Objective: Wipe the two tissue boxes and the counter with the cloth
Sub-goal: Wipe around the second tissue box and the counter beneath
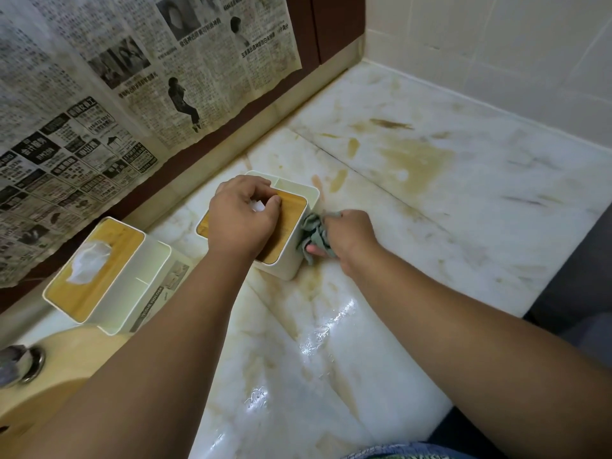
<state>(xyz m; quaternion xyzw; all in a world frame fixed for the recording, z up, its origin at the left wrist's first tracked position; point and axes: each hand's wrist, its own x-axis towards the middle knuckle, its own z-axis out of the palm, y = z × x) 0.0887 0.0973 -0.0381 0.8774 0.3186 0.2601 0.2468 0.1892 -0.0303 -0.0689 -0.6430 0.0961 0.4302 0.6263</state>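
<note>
Right hand [351,236], out past the wet shiny part of the counter [364,342], held a bunched-up green cloth [314,235]. Its fingers were curled tight round the cloth, and the cloth was pushed against the white side of the first tissue box [288,260]. This box stood on the counter, about in the middle.

On the near left was the pale round edge of a sink [49,376], with a metal ring [31,362] on it.

Just past the right hand, the left hand [241,220] lay on top of the same box. Its fingers were bent over the wooden lid [291,223], and a bit of white tissue [257,206] showed between the thumb and the fingers (I could not tell if the hand was pinching the tissue or only pressing on the lid).

Over to the left, beside the sink, stood the second tissue box [139,276]. It was white with a wooden top too, a fluffy white tissue [87,261] stuck up out of it, and no hand touched it. The two boxes were apart.

Farther back, the counter had brown stains [410,160] on it. Behind the boxes, old newspaper [99,94] hung on the back wall, and pale tiles [496,44] covered the wall on the right
</note>
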